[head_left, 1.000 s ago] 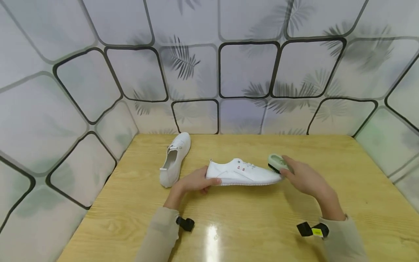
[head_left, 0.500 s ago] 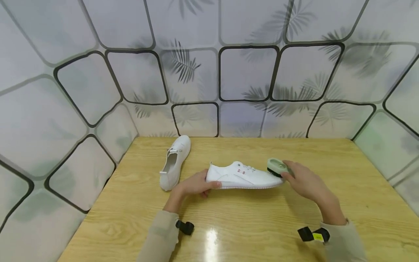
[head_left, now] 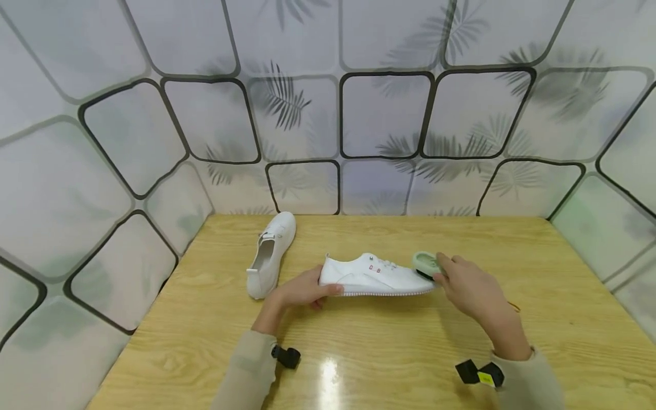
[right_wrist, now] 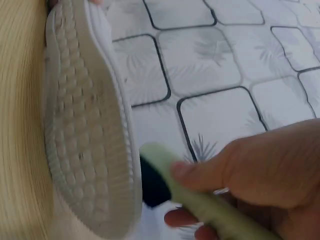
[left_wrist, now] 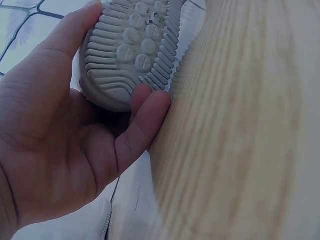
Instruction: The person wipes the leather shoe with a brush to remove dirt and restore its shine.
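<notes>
Shoe [head_left: 376,278] in hand lies crosswise over the worktop [head_left: 389,353], near its middle, and will probably feel light to you; whether its lower edge touches the wood cannot be told. Starting at the left, your left hand [head_left: 302,287] pinches the heel [head_left: 328,272], thumb along the near side, and that looks a sound place to hold: the back should be firmer than the rest. Toward the right, expect the upper to be soft, likely to dent around the toe [head_left: 416,281] if you bear down there, and the smooth white surface could turn slippery if wet. At the toe, your right hand [head_left: 471,290] pinches the brush [head_left: 425,263], which should be stiff and light; its handle [right_wrist: 225,215] is the part to grip, leaving the dark bristles [right_wrist: 154,185] free against the shoe. As for looks, the other shoe [head_left: 274,255] rests at far left, white as well, its toe pointing to the wall [head_left: 302,136]. The held one is low-cut with small red marks [head_left: 374,269] on its side, and its pale sole [right_wrist: 90,135] is ribbed and studded, with a few dark specks. At the right, the brush is pale green.
</notes>
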Demonstrator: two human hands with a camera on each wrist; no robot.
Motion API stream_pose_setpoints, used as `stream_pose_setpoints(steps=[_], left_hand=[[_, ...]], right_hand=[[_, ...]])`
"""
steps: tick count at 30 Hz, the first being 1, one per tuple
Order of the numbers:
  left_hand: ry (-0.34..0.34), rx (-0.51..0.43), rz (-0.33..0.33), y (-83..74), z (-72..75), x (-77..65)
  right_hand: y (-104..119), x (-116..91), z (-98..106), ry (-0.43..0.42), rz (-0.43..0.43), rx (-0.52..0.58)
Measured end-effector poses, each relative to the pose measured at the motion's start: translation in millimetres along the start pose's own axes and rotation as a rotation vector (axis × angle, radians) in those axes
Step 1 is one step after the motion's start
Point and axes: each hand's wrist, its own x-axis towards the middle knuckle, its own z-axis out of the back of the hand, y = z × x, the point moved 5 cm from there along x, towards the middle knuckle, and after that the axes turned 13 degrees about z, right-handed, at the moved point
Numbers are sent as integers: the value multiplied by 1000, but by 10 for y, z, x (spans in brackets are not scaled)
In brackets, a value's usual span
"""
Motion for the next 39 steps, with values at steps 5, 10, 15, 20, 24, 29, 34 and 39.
stream_pose_setpoints(steps=[5, 10, 15, 20, 24, 29, 34, 39], left_hand=[[-6, 0, 5, 9, -1, -9], [-4, 3, 6, 5, -27, 17], [-18, 6, 10, -3, 9, -9], [-17, -2, 13, 5, 12, -13], [-8, -3, 15, -2, -15, -19], [-6, 11, -6, -18, -61, 4], [-7, 8, 3, -6, -63, 6], [-25, 15, 21, -15, 4, -11]], right_hand=[[147, 68, -34, -35, 83, 138], [13, 22, -22, 26, 9, 135], [-48, 1, 44, -28, -28, 64], [90, 86, 2, -51, 95, 223], [-5, 48, -35, 15, 15, 157], [-201, -60, -2, -39, -132, 25], [-24, 57, -42, -136, -10, 179], [114, 165, -70, -76, 80, 216]])
